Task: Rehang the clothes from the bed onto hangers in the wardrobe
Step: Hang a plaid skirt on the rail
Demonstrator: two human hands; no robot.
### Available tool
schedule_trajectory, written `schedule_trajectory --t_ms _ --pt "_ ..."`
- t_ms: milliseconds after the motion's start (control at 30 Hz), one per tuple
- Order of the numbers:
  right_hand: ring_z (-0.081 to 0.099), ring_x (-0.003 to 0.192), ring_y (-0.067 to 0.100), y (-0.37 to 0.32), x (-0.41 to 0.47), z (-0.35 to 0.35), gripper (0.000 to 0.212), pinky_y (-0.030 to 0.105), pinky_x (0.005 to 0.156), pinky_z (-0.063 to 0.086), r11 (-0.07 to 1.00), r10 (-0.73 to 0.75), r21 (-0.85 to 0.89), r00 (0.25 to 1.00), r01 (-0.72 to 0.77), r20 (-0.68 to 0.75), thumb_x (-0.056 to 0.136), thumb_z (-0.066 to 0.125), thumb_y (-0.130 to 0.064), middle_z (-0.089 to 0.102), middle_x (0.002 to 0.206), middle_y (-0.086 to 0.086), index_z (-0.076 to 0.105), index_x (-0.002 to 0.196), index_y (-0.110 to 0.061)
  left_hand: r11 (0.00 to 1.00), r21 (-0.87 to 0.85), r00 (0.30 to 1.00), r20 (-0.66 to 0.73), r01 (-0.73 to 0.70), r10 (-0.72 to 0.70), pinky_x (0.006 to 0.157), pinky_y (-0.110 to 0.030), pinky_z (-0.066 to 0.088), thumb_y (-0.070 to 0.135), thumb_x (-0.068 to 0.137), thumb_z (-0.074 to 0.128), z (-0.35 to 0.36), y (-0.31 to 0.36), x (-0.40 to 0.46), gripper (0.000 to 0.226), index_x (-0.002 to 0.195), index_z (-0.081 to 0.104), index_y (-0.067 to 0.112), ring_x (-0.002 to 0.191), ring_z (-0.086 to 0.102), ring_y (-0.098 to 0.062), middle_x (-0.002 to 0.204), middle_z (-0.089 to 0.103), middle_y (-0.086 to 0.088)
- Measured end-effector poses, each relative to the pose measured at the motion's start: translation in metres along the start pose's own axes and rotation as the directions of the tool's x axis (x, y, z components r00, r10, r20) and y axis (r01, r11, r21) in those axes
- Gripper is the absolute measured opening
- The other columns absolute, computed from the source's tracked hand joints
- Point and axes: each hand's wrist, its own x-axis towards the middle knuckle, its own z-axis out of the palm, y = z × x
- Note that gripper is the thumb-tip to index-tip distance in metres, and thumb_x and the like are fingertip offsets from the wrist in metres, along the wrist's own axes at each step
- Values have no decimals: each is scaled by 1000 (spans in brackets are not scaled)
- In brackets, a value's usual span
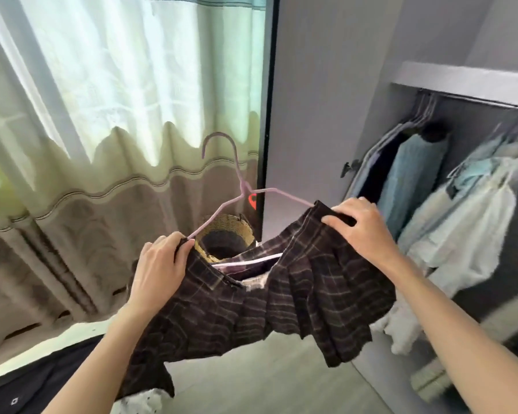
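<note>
Both hands clamped on the plaid skirt's [281, 294] waistband, left hand [159, 267] and right hand [359, 231] each pinching a hanger [240, 186] end. Long axis 8-to-2; wardrobe rail [473, 100] off at 2 o'clock, right hand nearer.

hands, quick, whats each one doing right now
Left hand: pinches the plaid skirt waistband at the hanger end.
Right hand: grips the skirt waistband over the hanger's other end.
</note>
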Motion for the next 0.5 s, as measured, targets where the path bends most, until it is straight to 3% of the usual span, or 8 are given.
schedule_trajectory --t_ms 167,333,500 --pt "53 95 25 50 -12 -24 33 29 85 28 986 108 -118 991 -116 -75 84 64 -39 67 94 3 70 95 -8 990 -99 994 28 -103 106 64 -39 42 19 91 53 46 34 40 20 77 59 7 57 48 -25 63 55 -4" --pt "49 97 17 88 -10 -50 33 27 85 34 978 164 -121 984 -172 -72 89 58 -38 61 98 -2 65 105 -10 964 -182 977 49 -194 206 63 -36 37 27 91 46 91 80 76 28 74 57 8 54 43 -21 61 48 3" --pt "52 91 19 130 -31 -78 31 29 77 37 935 274 -214 959 -282 -66 92 51 -39 61 90 -1 65 97 -11 950 -211 957 126 -232 262 70 -41 38 32 90 42 144 123 96 31 76 58 10 59 44 -19 61 50 4"
